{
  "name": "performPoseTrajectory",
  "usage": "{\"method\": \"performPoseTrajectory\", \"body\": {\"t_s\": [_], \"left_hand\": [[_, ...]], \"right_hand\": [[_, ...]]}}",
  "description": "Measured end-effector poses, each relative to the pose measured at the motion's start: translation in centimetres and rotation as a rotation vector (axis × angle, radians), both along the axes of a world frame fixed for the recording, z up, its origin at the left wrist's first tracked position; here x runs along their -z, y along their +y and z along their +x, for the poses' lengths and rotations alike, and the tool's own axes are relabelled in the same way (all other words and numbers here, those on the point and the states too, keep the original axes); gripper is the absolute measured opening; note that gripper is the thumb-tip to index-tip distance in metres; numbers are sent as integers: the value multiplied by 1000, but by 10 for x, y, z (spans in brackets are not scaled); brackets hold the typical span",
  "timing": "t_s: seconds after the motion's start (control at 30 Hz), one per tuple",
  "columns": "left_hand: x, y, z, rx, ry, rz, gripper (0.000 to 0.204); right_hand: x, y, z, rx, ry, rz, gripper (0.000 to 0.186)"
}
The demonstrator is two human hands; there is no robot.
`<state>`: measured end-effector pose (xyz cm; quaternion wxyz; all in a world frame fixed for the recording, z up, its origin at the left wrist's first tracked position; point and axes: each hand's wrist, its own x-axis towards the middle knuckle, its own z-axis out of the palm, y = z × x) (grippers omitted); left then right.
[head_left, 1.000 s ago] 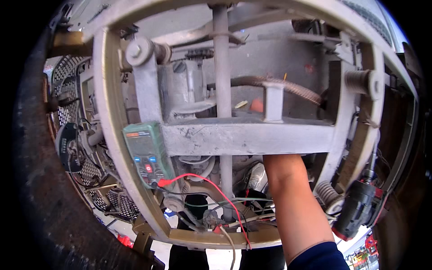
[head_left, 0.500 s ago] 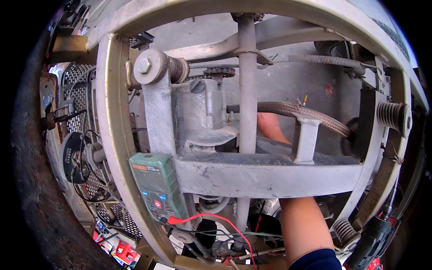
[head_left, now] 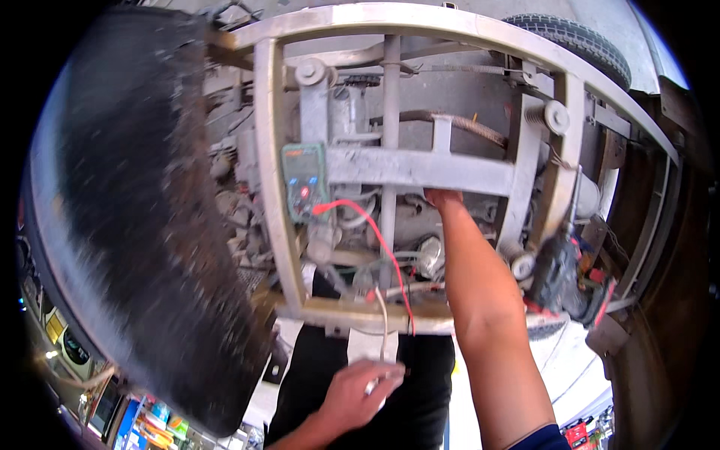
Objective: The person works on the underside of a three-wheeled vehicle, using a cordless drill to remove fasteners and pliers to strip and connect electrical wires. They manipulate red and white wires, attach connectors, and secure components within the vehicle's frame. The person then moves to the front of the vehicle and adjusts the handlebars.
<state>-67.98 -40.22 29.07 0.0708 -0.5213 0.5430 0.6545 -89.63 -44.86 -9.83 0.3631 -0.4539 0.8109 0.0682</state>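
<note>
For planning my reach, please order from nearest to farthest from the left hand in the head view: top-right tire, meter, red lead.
1. Red lead: ahead, lower end slightly right.
2. Meter: farther ahead, left.
3. Top-right tire: farthest ahead, right.

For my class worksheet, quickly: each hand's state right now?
Left hand: curled at the pale cable; grip cannot be told.
Right hand: mostly hidden by the grey crossbar; cannot be told.

between the grey crossbar and near frame rail a hand could pass, beside the red lead.
</note>
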Motion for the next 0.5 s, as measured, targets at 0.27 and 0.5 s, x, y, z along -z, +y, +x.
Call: {"method": "performPoseTrajectory", "body": {"t_s": [0.27,0.5], "left_hand": [[33,-16,-50,67,-10,-259,18],[111,-61,-104,144,66,-227,21]], "right_hand": [[-263,54,9,172,-144,-376,25],[-325,160,1,1186,-578,-418,14]]}}
